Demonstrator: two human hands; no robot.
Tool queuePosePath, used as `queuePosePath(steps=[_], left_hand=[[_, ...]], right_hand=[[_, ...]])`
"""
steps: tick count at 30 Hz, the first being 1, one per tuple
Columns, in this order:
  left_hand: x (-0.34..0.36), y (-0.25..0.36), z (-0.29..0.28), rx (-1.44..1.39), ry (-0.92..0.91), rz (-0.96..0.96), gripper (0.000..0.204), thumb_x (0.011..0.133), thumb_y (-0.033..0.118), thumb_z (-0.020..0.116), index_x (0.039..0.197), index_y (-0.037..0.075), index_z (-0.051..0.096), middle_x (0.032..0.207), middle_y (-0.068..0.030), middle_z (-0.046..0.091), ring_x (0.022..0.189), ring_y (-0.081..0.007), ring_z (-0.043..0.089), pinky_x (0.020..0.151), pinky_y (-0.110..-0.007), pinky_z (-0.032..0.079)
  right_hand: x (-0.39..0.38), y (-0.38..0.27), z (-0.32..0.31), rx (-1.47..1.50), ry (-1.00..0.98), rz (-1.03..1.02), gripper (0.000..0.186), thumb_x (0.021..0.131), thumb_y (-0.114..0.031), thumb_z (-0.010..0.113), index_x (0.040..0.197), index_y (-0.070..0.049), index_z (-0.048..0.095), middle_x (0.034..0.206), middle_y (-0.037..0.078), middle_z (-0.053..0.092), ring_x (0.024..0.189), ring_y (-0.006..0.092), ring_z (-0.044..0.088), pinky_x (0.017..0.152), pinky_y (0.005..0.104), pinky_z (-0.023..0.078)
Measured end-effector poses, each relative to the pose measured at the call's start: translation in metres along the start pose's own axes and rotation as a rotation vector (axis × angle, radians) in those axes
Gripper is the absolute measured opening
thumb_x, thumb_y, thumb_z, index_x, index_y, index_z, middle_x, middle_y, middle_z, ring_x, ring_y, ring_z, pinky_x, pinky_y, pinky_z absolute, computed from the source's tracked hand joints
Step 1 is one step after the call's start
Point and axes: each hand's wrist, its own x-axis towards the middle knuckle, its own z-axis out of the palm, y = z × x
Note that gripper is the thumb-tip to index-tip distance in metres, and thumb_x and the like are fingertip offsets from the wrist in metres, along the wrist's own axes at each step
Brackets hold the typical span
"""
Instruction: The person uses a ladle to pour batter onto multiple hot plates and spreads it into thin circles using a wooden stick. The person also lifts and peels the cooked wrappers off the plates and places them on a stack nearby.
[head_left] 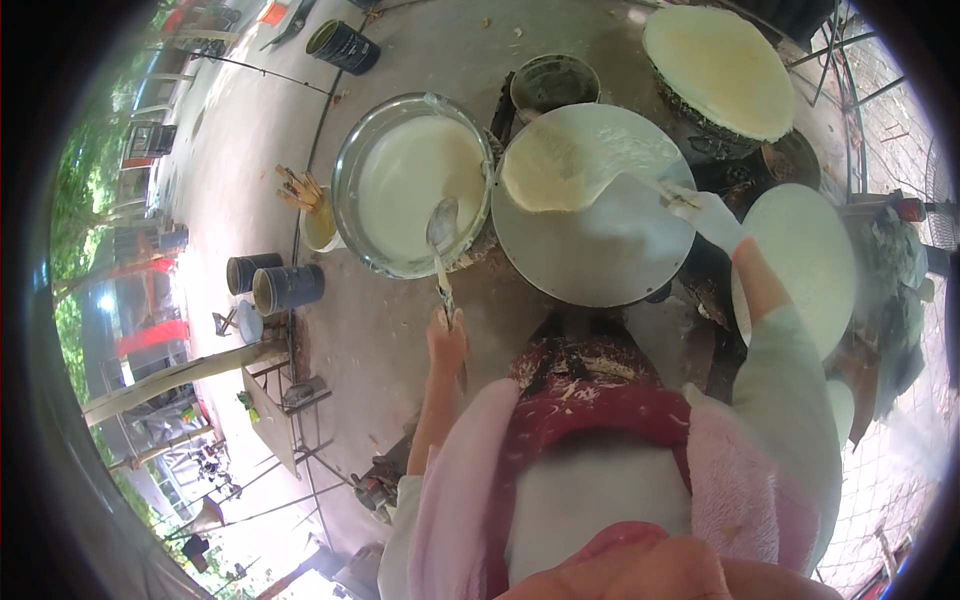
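Note:
My left hand is closed around the handle of a metal ladle, whose bowl rests in the wide metal basin of creamy white batter. Over the right part of a round flat griddle, my right hand looks wrapped in something white. Its fingers seem closed on a small pale thing, too blurred to name. A thin layer of pale batter covers the griddle's far left, its curved edge reaching toward that hand; grey surface shows nearer me.
Beyond the griddle stand a bucket and a round stack of pale thin sheets. Another pale round sheet lies at the right. Left of the basin are a tub of sticks and dark buckets. Haze hangs near the griddle.

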Motion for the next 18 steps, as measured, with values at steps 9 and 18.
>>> queuePosePath(steps=[9, 18], left_hand=[[0.067, 0.013, 0.022, 0.263, 0.057, 0.343, 0.021, 0.088, 0.015, 0.052, 0.097, -0.004, 0.052, 0.084, -0.0267, 0.061, 0.081, -0.0452, 0.059, 0.070, -0.049, 0.047], [0.018, 0.013, -0.005, 0.649, -0.319, 0.270, 0.025, 0.090, 0.019, 0.045, 0.103, -0.002, 0.049, 0.085, -0.0267, 0.063, 0.081, -0.0431, 0.062, 0.070, -0.053, 0.048]], right_hand=[[-0.035, -0.020, 0.002, 0.052, -0.055, 0.037, 0.045, 0.084, -0.011, 0.063, 0.127, 0.001, 0.053, 0.125, 0.008, 0.059, 0.111, 0.0132, 0.054, 0.097, 0.0251, 0.039], [-0.061, -0.009, 0.043, -0.018, -0.248, 0.103, 0.048, 0.087, -0.016, 0.061, 0.132, -0.004, 0.050, 0.109, -0.002, 0.062, 0.062, 0.0019, 0.043, 0.053, 0.0180, 0.037]])
